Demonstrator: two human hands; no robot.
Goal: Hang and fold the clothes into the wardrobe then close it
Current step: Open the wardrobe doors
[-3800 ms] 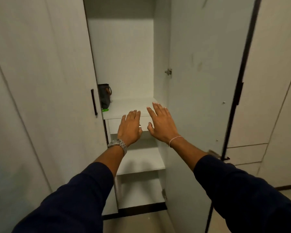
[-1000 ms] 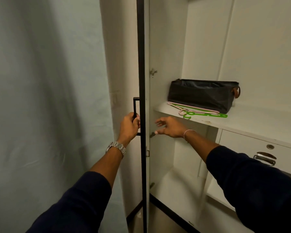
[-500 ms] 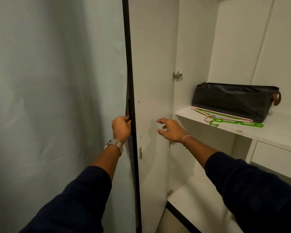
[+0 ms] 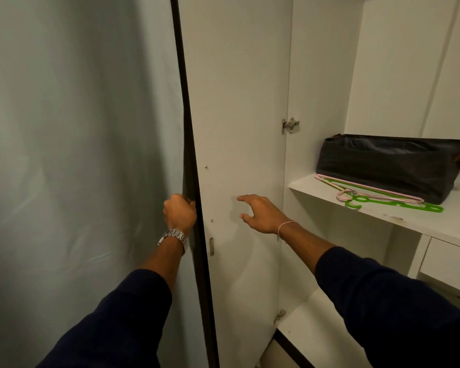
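The fingers of the left hand (image 4: 179, 212) are curled tight around something on the outer face of the tall white wardrobe door (image 4: 239, 155), beside its dark edge strip (image 4: 194, 181); what is gripped there is hidden by the door itself. A silver metal link watch (image 4: 173, 237) is worn on that wrist, and a dark navy sleeve (image 4: 112, 322) covers the forearm below it.

The fingers of the right hand (image 4: 260, 213) are spread loosely and held slightly bent, with nothing gripped; the hand is seen in front of the door's inner face, and contact with the panel cannot be judged. A thin pink-and-white cord bracelet (image 4: 284, 225) is worn on that wrist.

The door is seen swung open, with a small metal hinge (image 4: 290, 125) at its far edge. To the right of the door, a white wardrobe shelf (image 4: 303, 187) is seen. A black fabric storage box (image 4: 388, 163) with a brown leather pull tab is set on it. Just in front of the box, a pale pink plastic hanger (image 4: 369, 192) and a bright green plastic hanger (image 4: 398, 205) are laid flat, overlapping. To the left of the door, a pale grey-green cloth backdrop (image 4: 77, 155) is hung.
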